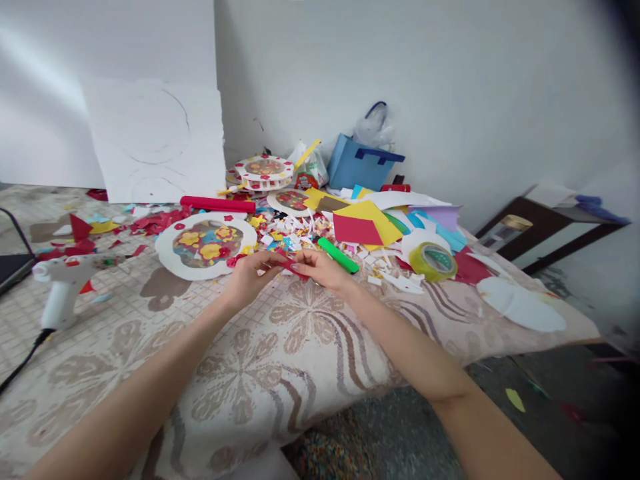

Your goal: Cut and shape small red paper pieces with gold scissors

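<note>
Both my hands meet over the patterned cloth (280,347) near the middle of the view. My left hand (250,275) and my right hand (320,268) pinch the two ends of a small red paper piece (291,267) between them, fingers closed on it. Just beyond my right hand lies a green marker (339,255). Behind my left hand sits a white round paper disc (206,245) decorated with yellow and red flowers.
A white glue gun (63,283) with its cord stands at the left. Yellow tape roll (433,261), coloured paper sheets (367,223), a red rolled tube (217,204), paper scraps, more decorated discs (265,170), a blue bag (363,163) and a white foam board (155,140) fill the back. A dark side table (545,227) is at right.
</note>
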`<state>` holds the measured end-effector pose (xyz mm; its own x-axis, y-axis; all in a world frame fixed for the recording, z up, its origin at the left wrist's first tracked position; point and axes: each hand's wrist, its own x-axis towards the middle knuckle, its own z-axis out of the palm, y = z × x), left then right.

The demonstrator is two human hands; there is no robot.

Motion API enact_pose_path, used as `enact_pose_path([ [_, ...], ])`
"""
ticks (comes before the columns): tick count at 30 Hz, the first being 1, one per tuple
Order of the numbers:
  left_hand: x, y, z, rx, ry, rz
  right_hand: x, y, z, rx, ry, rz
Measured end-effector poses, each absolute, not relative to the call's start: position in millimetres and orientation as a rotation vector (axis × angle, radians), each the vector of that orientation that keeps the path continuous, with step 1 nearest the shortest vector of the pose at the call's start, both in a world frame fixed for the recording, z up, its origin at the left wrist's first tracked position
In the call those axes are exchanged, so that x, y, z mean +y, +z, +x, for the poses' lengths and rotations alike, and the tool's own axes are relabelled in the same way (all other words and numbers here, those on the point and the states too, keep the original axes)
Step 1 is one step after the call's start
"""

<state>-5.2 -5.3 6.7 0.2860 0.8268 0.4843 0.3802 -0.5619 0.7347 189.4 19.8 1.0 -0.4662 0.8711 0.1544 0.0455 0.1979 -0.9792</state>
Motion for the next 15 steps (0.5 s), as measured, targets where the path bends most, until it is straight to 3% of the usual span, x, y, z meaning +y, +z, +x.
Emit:
enact_pose_path([
  [5,-2,4,-8,0.990,1.129,2.143,27,-1,197,-1.942,1.227,-0.845],
  [9,-2,1,-7,1.003,1.081,2.075,25,0,196,-1.830,1.179,-0.929],
  [15,-2,-4,-2,1.069,1.185,1.860,12,8,184,-1.347,1.473,-0.883],
])
